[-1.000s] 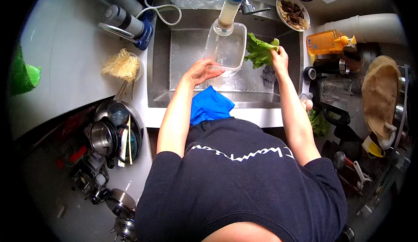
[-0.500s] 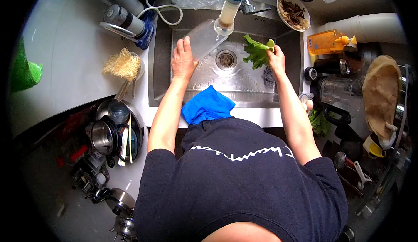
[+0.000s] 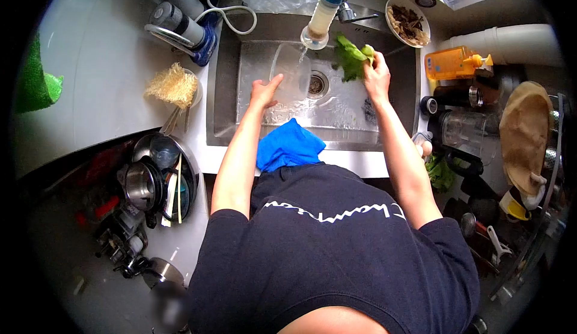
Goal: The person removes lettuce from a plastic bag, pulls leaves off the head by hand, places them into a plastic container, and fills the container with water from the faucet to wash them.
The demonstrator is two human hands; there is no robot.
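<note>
My left hand (image 3: 264, 92) grips a clear plastic container (image 3: 292, 69) by its near left side. The container is tilted below the faucet filter (image 3: 318, 26), beside the drain (image 3: 318, 84). In my right hand (image 3: 377, 76), the fingers are closed around the stem end of a green lettuce leaf (image 3: 350, 58). The leaf hangs over the right part of the steel sink (image 3: 252, 126), apart from the container. A dark scouring pad (image 3: 369, 108) lies on the sink floor below my right hand.
A blue cloth (image 3: 291, 146) lies at the sink's front edge. On the right stand a plate of food scraps (image 3: 407, 21), an orange soap bottle (image 3: 451, 63) and a blender jug (image 3: 463, 128). To the left are a loofah-like sponge (image 3: 171, 86) and stacked pots (image 3: 141, 186).
My left hand has shifted right and down and turned the container more upright under the faucet. My right hand with the lettuce leaf has moved slightly up and left.
</note>
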